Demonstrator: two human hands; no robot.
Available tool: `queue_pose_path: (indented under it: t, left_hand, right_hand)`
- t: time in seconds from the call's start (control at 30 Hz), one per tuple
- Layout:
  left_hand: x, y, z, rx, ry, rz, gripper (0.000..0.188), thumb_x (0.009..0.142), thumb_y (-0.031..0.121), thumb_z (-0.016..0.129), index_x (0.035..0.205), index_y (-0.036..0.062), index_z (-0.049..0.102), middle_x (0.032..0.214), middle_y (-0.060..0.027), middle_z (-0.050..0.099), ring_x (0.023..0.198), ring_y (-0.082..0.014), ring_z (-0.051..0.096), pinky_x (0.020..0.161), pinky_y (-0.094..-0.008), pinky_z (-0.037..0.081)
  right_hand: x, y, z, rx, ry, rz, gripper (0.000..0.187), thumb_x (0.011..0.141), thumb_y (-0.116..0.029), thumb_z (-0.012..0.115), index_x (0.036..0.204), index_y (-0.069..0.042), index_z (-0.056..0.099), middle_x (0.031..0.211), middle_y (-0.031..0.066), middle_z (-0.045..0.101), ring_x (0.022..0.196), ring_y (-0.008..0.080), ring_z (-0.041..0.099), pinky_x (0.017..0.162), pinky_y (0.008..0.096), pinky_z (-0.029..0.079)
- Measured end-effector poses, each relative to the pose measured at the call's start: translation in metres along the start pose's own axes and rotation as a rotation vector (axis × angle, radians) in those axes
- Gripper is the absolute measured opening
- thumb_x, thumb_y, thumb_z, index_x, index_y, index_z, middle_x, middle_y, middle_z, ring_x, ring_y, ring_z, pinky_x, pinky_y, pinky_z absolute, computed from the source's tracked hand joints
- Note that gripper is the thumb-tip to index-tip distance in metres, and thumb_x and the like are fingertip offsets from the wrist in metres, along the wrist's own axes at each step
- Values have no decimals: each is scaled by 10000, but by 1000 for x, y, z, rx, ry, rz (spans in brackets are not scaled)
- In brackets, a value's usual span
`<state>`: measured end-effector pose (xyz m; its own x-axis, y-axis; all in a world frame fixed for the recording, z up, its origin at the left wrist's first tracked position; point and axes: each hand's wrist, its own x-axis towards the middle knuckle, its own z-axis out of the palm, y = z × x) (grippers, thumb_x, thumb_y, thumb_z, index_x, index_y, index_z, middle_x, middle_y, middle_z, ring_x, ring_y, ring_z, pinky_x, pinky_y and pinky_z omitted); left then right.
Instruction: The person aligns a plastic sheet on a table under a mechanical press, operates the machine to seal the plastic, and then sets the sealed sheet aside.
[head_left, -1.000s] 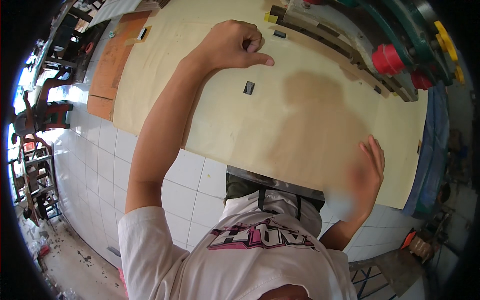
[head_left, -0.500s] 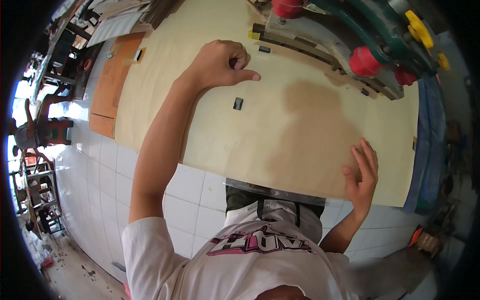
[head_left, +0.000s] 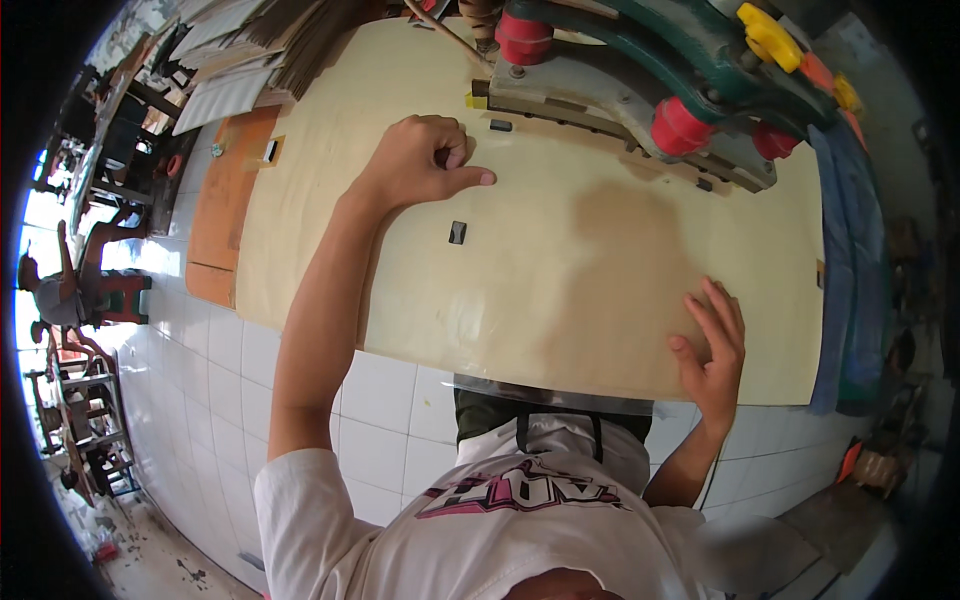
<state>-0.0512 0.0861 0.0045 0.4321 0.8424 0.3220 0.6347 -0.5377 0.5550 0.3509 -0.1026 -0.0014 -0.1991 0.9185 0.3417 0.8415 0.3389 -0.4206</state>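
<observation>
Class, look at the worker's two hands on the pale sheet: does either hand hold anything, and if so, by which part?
Nothing is gripped. The right hand lies flat, fingers spread, on the near edge of the pale wooden sheet. The left hand rests on the sheet farther in, fingers curled; anything inside them cannot be told.

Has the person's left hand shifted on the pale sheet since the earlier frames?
Cannot tell: the left hand sits the same way just above the small dark slot; only the camera view seems to shift.

The left hand (head_left: pixel 425 160) curls its fingers (head_left: pixel 452 152) under, hiding any contents. The green machine (head_left: pixel 680 60) is cut off at the upper frame edge. The person's torso hides the desk (head_left: pixel 600 260) near edge at lower centre.
</observation>
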Motion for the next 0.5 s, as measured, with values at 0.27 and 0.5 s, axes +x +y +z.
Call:
queue_pose_path:
  t: [0.27, 0.5]
  left_hand:
    - [0, 1, 0, -47, -6, -25, 453, 713, 245, 889, 602, 35, 503, 593, -36, 494, 548, -171, 454, 528, -327, 382]
    - [0, -1, -1, -6, -9, 17, 454, 702, 239, 896, 603, 33, 504, 602, -41, 506, 553, -181, 461, 532, -335, 389]
  right_hand:
    - [-1, -1, -1, -4, 5, 10, 494, 866, -414, 734, 1196, -48, 698, 1395, 152, 577, 1307, 367, 521, 1132, 558, 321]
    - [0, -3, -2, 7, 10, 20, 497, 853, -409, 744, 1196, -52, 698, 1392, 150, 577, 1303, 363, 522, 1131, 552, 329]
